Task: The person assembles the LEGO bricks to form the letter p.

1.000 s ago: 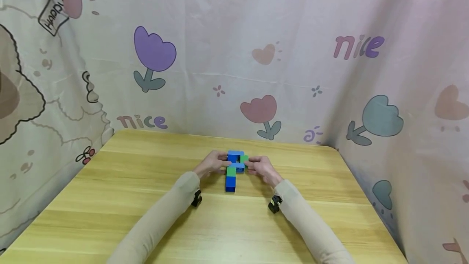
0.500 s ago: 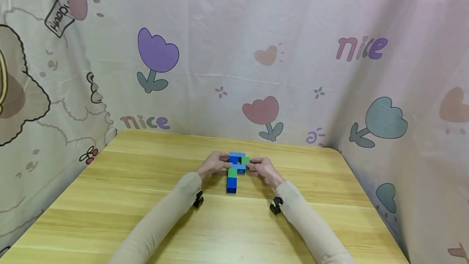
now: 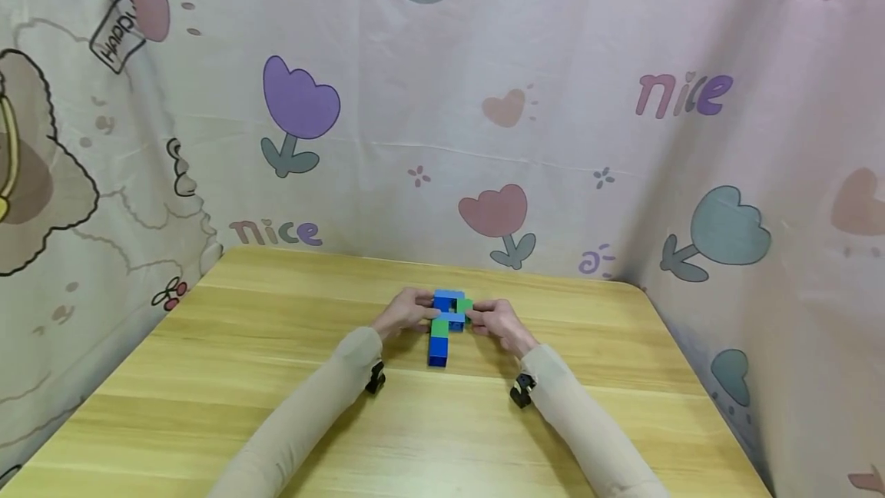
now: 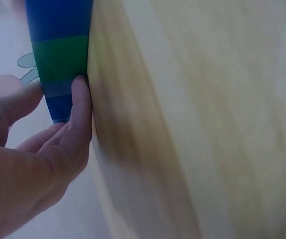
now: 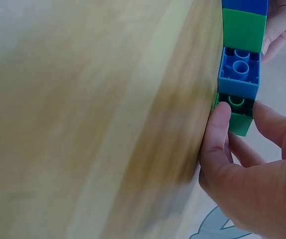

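Blue and green toy building bricks stand joined on the table in a P-like shape, with a blue brick [image 3: 438, 350] at its near end. Beyond that come a green brick [image 3: 439, 327] and a small loop of bricks around a gap. My left hand [image 3: 406, 310] grips the loop's left side with thumb and fingers, next to the green brick [image 4: 60, 59] in the left wrist view. At the loop's right side my right hand [image 3: 501, 323] pinches another green brick [image 5: 241, 123]. This brick's hollow underside faces the right wrist camera, beside a blue brick [image 5: 238, 72] with tubes showing.
The wooden table [image 3: 318, 436] runs out on both sides of the bricks and in front of them. A patterned curtain [image 3: 387, 121] hangs behind its far edge and along the sides. Both forearms lie over the near part of the table.
The head view has shifted slightly, so everything sits a little lower and further right. Both hands keep the same hold on the bricks.
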Demonstrator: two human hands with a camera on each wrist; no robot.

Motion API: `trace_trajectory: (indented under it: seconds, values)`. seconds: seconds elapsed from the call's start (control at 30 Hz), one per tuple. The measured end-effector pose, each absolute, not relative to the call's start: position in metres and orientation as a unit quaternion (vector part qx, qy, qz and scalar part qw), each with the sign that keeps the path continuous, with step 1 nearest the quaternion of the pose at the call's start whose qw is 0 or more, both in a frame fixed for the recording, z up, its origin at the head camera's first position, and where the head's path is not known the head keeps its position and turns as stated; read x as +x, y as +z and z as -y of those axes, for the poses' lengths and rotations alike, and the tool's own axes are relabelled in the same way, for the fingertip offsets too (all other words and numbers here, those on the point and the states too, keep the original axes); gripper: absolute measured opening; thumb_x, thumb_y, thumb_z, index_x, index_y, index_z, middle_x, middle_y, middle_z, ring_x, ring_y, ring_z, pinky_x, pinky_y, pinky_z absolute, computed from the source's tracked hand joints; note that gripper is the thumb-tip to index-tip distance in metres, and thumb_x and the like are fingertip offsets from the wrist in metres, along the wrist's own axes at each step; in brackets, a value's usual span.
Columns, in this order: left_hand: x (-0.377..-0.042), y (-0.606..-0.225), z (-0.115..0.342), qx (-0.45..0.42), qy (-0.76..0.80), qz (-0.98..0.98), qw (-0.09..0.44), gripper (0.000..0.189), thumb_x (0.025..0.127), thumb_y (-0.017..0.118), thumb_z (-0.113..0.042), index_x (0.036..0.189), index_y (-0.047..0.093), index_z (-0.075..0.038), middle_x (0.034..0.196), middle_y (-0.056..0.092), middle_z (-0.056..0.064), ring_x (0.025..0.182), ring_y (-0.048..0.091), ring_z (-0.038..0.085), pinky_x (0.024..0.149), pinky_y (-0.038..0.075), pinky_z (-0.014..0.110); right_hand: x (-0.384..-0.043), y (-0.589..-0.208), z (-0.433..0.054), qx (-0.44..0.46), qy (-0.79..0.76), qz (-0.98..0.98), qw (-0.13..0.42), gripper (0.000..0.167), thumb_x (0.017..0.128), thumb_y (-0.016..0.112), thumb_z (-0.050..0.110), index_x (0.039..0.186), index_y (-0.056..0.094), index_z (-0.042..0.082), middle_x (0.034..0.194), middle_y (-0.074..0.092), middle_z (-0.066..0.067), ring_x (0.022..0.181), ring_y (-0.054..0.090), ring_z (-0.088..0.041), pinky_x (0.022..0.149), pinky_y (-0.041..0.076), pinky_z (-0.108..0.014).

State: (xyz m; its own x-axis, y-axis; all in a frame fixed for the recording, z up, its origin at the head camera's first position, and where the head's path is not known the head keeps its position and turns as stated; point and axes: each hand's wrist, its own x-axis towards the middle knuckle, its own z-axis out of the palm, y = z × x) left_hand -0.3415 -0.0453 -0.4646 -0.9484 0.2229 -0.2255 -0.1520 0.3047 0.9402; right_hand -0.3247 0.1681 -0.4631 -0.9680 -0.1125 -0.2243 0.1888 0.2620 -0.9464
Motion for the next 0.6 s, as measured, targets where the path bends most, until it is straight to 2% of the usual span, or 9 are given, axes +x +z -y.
trace_trajectory:
  seconds: [0.4, 0.6]
  values:
    - [-0.3399, -0.4589, 0.0487, 0.035, 0.595, -0.786, 0.164, 0.056, 0.094, 0.064, -0.007, 0.145, 0.042, 0.003, 0.144, 0.049, 0.023, 0.123, 0.057, 0.036, 0.084, 0.059, 0.041, -0.3258, -0.4606, -0.1649, 0.027, -0.584, -0.802, 0.121, 0.043, 0.098, 0.06, 0.014, 0.136, 0.053, -0.005, 0.132, 0.059, -0.024, 0.1, 0.07, -0.026, 0.086, 0.058, -0.036]
    - [-0.3401, -0.4613, 0.0521, 0.046, 0.589, -0.789, 0.17, 0.054, 0.097, 0.061, -0.01, 0.145, 0.041, 0.003, 0.145, 0.047, 0.023, 0.123, 0.057, 0.036, 0.083, 0.059, 0.039, -0.3246, -0.4619, -0.168, 0.018, -0.591, -0.796, 0.129, 0.044, 0.098, 0.06, 0.015, 0.138, 0.052, -0.004, 0.134, 0.059, -0.023, 0.094, 0.07, -0.02, 0.085, 0.059, -0.033]
